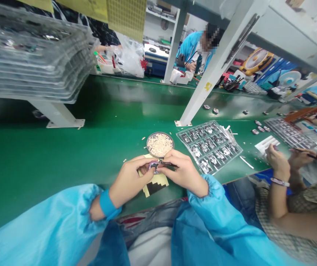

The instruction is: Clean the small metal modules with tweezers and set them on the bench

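Note:
My left hand (129,179) is closed around a small purple-rimmed part (153,166) with a dark middle, its thumb along the near side. My right hand (184,170) pinches a thin black tool that looks like tweezers (170,163), its tip at the part. The right fingertips also come up against the part, so its details are mostly hidden. Under both hands lies a yellow sheet (163,180) with dark strips. Just beyond them, a round dish (147,146) is filled with tiny cream-coloured pieces.
A clear tray (210,146) of small assemblies lies to the right. Stacked clear trays (36,74) rest on a raised shelf at left. A slanting white post (200,88) stands on the green bench (50,159). At right, a co-worker's hands (280,162) work close by.

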Tool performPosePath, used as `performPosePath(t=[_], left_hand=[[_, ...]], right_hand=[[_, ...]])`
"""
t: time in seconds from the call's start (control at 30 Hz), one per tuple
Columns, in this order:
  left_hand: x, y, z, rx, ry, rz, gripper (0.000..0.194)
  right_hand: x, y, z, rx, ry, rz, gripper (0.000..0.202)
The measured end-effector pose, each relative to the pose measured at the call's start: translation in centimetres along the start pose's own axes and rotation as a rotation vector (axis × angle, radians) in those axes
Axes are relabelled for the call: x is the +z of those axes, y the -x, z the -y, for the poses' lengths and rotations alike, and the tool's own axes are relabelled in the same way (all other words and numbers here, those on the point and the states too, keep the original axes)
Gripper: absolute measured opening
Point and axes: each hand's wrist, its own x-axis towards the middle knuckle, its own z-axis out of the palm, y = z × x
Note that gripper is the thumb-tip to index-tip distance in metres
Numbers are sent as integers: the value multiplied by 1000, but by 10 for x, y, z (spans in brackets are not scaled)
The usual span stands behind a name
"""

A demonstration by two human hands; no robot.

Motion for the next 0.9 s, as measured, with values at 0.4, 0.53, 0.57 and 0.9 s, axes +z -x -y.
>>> performPosePath(t=[0.4, 0.53, 0.57, 0.9], left_hand=[[-4, -5, 4, -136, 146, 34, 29], [-10, -11, 7, -317, 363, 106, 41], [-11, -12, 7, -327, 384, 111, 43], [-17, -18, 21, -133, 11, 2, 42]], right_hand=[[-5, -17, -4, 78, -66, 44, 11], [-12, -29, -25, 169, 141, -130, 13], [-13, -29, -30, 169, 213, -141, 13], [-13, 14, -19, 224, -55, -320, 24]])
